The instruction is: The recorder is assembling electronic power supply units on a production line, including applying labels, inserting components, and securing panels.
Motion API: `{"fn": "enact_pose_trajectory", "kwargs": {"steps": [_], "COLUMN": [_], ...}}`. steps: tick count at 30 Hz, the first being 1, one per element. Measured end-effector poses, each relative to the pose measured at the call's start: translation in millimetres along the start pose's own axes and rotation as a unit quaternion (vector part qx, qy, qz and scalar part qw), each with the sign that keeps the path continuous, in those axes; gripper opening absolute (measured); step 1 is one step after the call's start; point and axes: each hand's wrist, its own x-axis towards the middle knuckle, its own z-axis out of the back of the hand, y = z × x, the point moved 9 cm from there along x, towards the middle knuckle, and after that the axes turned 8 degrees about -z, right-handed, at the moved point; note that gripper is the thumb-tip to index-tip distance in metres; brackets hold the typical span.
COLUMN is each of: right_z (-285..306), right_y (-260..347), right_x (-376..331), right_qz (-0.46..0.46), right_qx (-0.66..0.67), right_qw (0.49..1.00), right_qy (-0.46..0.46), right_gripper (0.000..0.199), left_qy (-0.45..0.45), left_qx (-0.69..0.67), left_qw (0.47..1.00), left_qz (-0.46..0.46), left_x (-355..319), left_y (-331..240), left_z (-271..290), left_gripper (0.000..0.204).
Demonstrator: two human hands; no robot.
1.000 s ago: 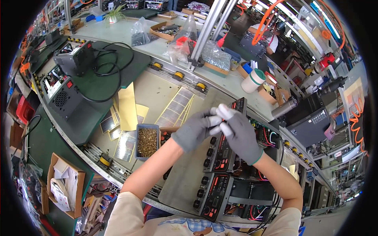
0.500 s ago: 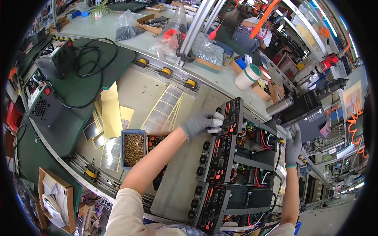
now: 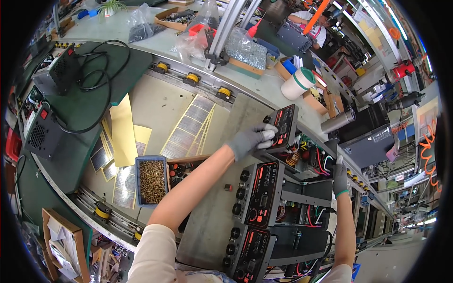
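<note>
Three open-cased welding machines stand in a row, with black front panels, red markings and knobs. The farthest welding machine (image 3: 286,125) is turned and set apart from the middle welding machine (image 3: 262,194) and the nearest welding machine (image 3: 252,252). My left hand (image 3: 254,140), in a grey glove, has its fingers curled round the farthest machine's front, at the panel's lower left. At that machine's rear end, my right hand (image 3: 340,177), gloved too, lies along it with fingers straight. Coloured wires (image 3: 323,161) show inside the casing. A small dark knob (image 3: 228,187) lies on the grey board.
Left of my arm stand a blue bin (image 3: 137,181) of brass-coloured fittings and a box of knobs (image 3: 181,172). Label sheets (image 3: 188,127) lie beyond. Two machines (image 3: 42,129) with black cables rest on a green board. A white canister (image 3: 298,85) stands at the back.
The farthest machine has shifted away from the middle one and turned, widening the gap between them. My right hand has come down to its rear end. The loose knob has come into view.
</note>
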Motion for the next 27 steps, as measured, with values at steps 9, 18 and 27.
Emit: {"fn": "enact_pose_trajectory", "kwargs": {"steps": [9,18,27], "right_z": [6.7,1.9,0.2], "right_y": [73.7,62.7,49.2], "right_x": [-29.2,-21.2,-13.4], "right_qz": [0.136,0.122,0.101], "right_qx": [-0.18,-0.093,-0.071], "right_qw": [0.968,0.984,0.99], "right_qy": [-0.114,-0.088,-0.07], "right_gripper": [0.043,0.044,0.045], "left_qy": [-0.006,0.057,0.1], "left_qx": [0.066,0.085,0.065], "left_qw": [0.998,0.995,0.992], "left_qz": [0.005,0.01,0.034], "left_x": [16.7,22.2,29.9], "left_y": [-10.2,-12.0,-7.1], "left_z": [19.4,16.0,17.9], "left_gripper": [0.025,0.025,0.028]}}
